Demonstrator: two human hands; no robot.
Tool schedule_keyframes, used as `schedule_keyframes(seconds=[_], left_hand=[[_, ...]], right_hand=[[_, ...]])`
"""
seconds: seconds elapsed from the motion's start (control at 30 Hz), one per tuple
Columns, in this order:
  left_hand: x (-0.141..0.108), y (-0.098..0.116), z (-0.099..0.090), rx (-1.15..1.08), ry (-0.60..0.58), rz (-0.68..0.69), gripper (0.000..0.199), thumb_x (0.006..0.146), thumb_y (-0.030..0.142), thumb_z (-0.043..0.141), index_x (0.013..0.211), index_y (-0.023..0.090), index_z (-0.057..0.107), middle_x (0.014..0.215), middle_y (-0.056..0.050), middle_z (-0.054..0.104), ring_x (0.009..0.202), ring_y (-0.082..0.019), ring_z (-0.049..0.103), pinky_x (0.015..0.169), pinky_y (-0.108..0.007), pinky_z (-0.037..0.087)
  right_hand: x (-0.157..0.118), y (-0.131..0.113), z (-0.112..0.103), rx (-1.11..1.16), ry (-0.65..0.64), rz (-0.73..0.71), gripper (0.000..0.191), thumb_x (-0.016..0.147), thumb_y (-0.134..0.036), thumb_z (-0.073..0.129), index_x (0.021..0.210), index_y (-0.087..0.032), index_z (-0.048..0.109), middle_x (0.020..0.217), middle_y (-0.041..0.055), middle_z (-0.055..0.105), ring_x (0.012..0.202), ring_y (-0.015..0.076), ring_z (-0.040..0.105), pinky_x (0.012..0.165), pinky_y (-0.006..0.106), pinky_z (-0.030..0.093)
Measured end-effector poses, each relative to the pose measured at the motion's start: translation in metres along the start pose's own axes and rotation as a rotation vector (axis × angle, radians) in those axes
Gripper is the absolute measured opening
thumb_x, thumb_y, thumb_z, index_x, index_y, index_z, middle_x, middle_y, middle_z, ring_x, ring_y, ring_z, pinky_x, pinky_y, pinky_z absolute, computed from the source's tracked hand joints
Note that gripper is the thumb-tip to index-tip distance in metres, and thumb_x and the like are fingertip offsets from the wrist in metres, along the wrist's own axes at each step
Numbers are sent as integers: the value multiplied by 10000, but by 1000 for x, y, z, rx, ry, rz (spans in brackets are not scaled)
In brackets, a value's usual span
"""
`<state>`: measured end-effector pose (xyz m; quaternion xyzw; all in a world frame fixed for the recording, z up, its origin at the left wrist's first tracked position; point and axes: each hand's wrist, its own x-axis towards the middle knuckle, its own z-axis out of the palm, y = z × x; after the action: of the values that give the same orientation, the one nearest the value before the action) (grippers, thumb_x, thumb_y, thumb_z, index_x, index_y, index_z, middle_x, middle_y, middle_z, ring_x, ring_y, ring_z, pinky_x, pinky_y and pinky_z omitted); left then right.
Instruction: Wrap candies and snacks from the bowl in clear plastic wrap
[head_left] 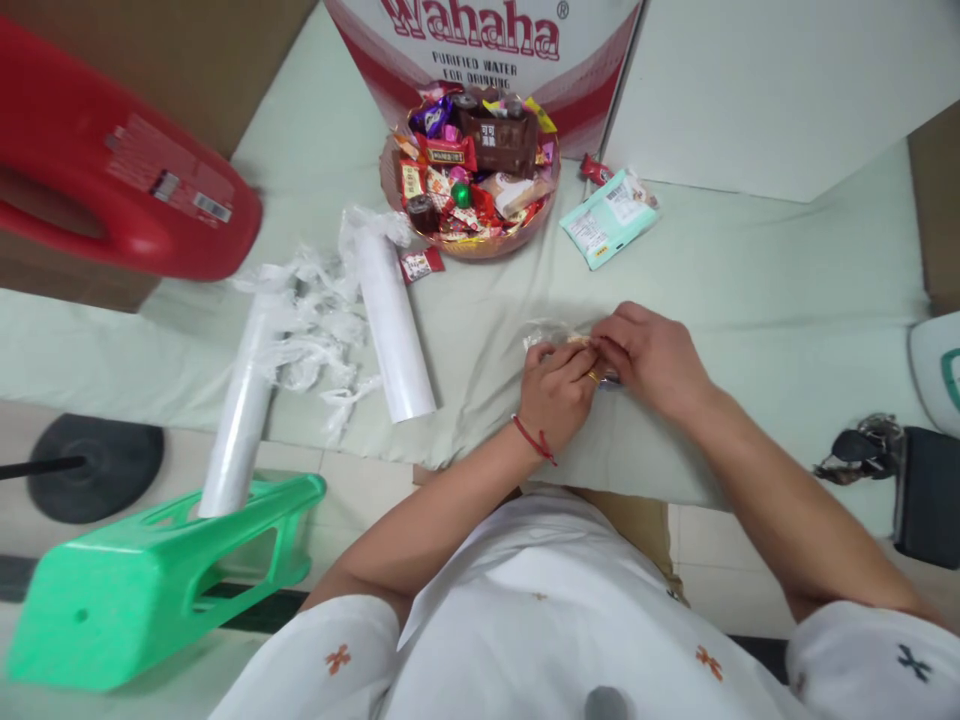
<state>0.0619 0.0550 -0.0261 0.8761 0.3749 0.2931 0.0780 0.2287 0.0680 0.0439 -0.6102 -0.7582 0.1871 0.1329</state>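
Note:
My left hand (559,392), with a red string bracelet at the wrist, has its fingers closed over a small clear plastic package (551,334) on the green cloth. My right hand (654,360) meets it from the right, its thumb and fingers pinched on the same package. Most of what the package holds is hidden beneath my fingers. Beyond my hands stands a bowl of wrapped candies (487,235). A pale green packet (611,217) lies right of the bowl.
Two rolls of plastic bags (394,325) lie at the left, one reaching over the table edge above a green stool (97,610). A red jug (180,215) is at upper left, a Wahaha box (585,75) behind. Keys (866,445) and a black case (928,495) lie right.

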Motion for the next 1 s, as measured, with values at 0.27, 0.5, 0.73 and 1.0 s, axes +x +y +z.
schedule_keyframes(seconds=[0.27, 0.5, 0.73, 1.0], left_hand=[[-7, 5, 9, 101, 287, -146, 168, 1027, 322, 556, 1050, 223, 689, 1081, -109, 739, 1173, -269, 621, 1007, -464, 377], [9, -17, -6, 114, 247, -59, 391, 993, 480, 586, 1311, 255, 621, 1290, -119, 664, 1438, -336, 463, 1231, -584, 167], [6, -42, -19, -87, -14, 76, 307, 1027, 404, 537, 1201, 222, 714, 1005, -91, 701, 1101, -259, 584, 1001, -453, 422], [-1, -51, -20, -3, -44, 172, 308, 1068, 251, 420, 1021, 209, 721, 759, -39, 620, 808, -189, 574, 820, -374, 413]], right_hand=[[-32, -9, 51, 177, 362, 121, 333, 1029, -315, 417, 1076, -237, 737, 988, 123, 667, 897, 260, 621, 778, 381, 491], [-37, 4, 61, 175, 302, 16, 325, 1038, -319, 423, 1134, -297, 733, 996, 99, 678, 958, 263, 623, 833, 398, 509], [-36, 4, 67, 178, 254, -3, 337, 1046, -305, 404, 1147, -257, 722, 1029, 121, 679, 997, 273, 602, 875, 411, 490], [-35, 9, 68, 77, 275, -55, 357, 1053, -275, 379, 1096, -252, 732, 966, 114, 676, 925, 262, 589, 832, 413, 494]])
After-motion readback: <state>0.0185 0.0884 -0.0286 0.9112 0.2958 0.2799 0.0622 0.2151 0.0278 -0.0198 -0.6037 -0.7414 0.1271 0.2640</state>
